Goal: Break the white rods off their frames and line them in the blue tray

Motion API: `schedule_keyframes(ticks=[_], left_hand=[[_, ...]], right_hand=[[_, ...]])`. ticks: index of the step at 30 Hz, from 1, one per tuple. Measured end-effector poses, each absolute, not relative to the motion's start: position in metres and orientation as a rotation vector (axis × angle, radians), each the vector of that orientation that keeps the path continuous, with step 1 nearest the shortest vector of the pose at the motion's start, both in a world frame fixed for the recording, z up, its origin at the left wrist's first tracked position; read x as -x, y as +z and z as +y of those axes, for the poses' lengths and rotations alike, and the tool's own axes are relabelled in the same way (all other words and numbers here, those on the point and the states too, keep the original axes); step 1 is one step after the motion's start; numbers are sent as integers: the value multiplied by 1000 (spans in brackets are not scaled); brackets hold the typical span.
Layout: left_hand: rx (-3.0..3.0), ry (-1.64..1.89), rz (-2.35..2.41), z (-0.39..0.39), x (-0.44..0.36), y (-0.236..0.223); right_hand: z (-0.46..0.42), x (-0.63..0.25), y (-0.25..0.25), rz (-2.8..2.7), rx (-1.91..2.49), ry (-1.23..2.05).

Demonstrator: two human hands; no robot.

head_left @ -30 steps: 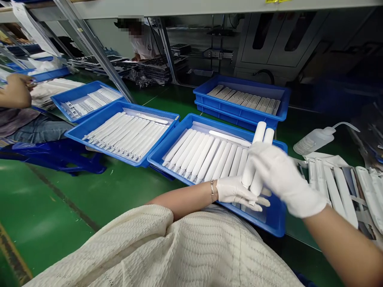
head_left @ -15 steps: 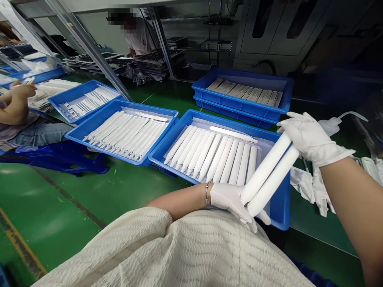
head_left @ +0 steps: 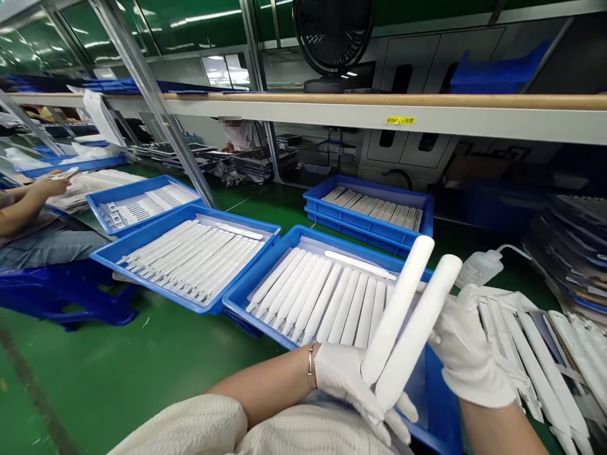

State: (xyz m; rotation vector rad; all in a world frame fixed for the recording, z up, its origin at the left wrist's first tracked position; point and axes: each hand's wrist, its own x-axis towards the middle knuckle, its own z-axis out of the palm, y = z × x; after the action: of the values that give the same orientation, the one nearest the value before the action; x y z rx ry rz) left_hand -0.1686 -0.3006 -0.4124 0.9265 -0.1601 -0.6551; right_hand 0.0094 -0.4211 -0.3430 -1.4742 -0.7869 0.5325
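Observation:
Two long white bars with rounded ends slant upward over the near tray, a left bar (head_left: 401, 303) and a right bar (head_left: 422, 328). Their lower ends rest in my gloved left hand (head_left: 353, 382), whose fingers pass beneath and around them. At the top the bars stand slightly apart. My gloved right hand (head_left: 467, 347) is beside the right bar, its fingers mostly hidden behind it, so their grip is unclear. Below, a blue tray (head_left: 232, 302) holds a row of similar white bars (head_left: 303, 291), with one lying crosswise at the back.
Left of it stands another blue tray (head_left: 107, 259) of slim white parts. Stacked blue trays (head_left: 370, 222) are behind. A squeeze bottle (head_left: 484, 268) and loose white parts (head_left: 535, 354) lie right. A shelf (head_left: 332, 110) crosses above; another person's arm (head_left: 23, 202) is far left.
My view has tilted up, bringing the shelf and fan into sight. The bars now stand steeper with their tops spread apart. My right hand has moved down from their upper ends to the right bar's side.

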Motion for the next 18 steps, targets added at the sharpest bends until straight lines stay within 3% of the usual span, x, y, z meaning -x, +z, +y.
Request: schedule_keyframes(ticks=[10, 18], left_hand=[[-972, -604, -53, -302, 170, -452], [-1337, -137, 107, -309, 168, -397]], right_hand=[[-426, 13, -351, -672, 1337, 704], [-424, 8, -350, -591, 1375, 613]])
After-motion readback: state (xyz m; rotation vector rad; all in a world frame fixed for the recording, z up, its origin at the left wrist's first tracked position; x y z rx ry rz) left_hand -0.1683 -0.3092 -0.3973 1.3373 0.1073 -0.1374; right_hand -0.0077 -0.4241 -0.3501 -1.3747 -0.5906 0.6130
